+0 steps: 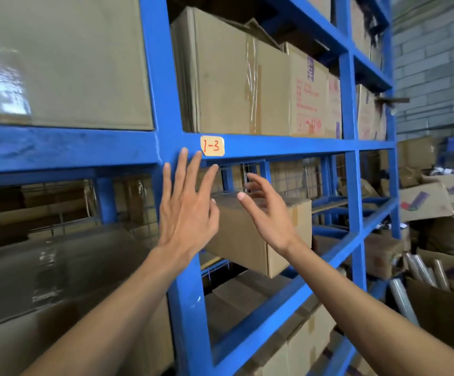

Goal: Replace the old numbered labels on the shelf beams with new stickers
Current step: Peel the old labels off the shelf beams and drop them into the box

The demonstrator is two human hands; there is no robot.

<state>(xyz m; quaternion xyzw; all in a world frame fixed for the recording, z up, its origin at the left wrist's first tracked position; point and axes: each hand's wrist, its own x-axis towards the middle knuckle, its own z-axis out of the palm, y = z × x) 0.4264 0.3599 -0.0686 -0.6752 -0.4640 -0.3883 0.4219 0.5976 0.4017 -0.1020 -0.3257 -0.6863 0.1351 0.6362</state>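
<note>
A tan label (212, 145) with "1-3" written in red is stuck on the blue horizontal shelf beam (288, 145), just right of the upright post. My left hand (186, 210) is raised with fingers spread, its fingertips just below and left of the label, near the beam's lower edge. My right hand (268, 213) hovers lower and to the right, fingers loosely curled and apart, in front of a cardboard box (247, 240). Neither hand holds anything. No new sticker is visible.
The blue rack's upright post (190, 308) runs down between my forearms. Cardboard boxes (234, 77) fill the shelf above the beam. More boxes and film rolls (421, 270) are piled on the floor at the right, before a grey brick wall (437, 63).
</note>
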